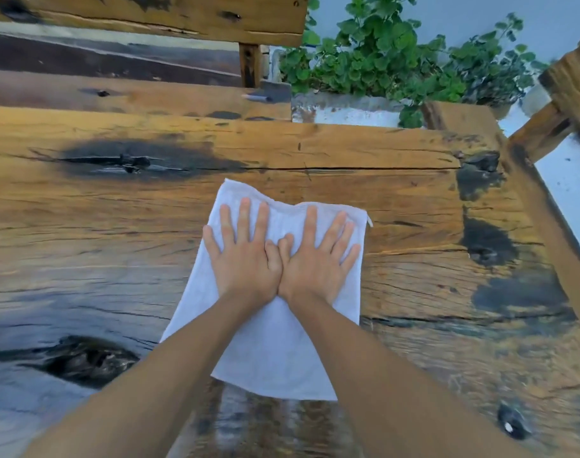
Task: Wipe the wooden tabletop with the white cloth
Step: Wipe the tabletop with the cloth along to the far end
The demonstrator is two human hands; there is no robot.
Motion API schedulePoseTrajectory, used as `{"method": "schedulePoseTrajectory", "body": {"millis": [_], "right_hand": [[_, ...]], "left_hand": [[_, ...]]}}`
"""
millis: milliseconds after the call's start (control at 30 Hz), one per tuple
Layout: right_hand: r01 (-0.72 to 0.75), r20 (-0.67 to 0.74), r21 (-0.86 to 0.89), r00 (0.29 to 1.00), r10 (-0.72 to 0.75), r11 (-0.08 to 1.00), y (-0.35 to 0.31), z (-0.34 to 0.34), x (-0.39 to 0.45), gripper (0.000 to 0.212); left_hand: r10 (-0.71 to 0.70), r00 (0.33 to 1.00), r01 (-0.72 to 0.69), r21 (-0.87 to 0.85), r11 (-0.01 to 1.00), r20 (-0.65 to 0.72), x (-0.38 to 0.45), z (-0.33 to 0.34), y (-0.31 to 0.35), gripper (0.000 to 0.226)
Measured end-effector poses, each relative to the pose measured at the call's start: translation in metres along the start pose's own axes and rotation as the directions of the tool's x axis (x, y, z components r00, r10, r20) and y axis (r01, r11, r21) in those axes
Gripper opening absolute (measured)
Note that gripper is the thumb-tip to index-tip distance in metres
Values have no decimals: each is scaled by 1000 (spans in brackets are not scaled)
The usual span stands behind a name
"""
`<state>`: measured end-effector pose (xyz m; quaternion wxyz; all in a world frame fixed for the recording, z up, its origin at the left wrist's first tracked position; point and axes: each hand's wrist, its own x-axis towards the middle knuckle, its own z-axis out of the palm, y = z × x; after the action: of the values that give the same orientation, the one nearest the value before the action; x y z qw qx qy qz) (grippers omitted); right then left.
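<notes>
A white cloth [272,345] lies spread flat on the rough wooden tabletop [397,206], a little right of the middle. My left hand [245,252] and my right hand [315,259] rest side by side on the cloth's far half. Both palms press down with fingers spread, and the thumbs touch. Neither hand grips the fabric. The cloth's near end shows between my forearms. The wood has dark scorched patches and long cracks.
A wooden bench with a backrest [150,18] stands beyond the table's far edge at the left. A green leafy plant [391,61] in a white planter [345,110] sits behind the table. The table's right edge [546,206] runs diagonally, with another wooden frame [566,104] beyond it.
</notes>
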<state>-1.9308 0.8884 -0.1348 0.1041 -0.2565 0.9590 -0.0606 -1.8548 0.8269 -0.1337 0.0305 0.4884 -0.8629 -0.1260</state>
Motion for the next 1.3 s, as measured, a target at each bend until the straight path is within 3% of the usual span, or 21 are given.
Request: {"method": "schedulePoseTrajectory", "body": {"millis": [367,733,1000,1300], "right_hand": [[118,-26,32,993,-118,992,-58,-25,165,64],[195,-28,-6,980,-195,981,-82,-36,226,63],[283,-7,-49,959,-283,958,-59,-37,198,60],[287,-9,-40,958,-288,957,-5,-28,110,57]], "left_hand": [[-89,995,90,38,995,-49,164,-6,33,61],[-171,983,171,1,985,-59,221,-20,51,65],[-128,988,131,32,991,-84,192,-12,50,64],[-33,994,33,-3,999,-102,94,3,47,60]]}}
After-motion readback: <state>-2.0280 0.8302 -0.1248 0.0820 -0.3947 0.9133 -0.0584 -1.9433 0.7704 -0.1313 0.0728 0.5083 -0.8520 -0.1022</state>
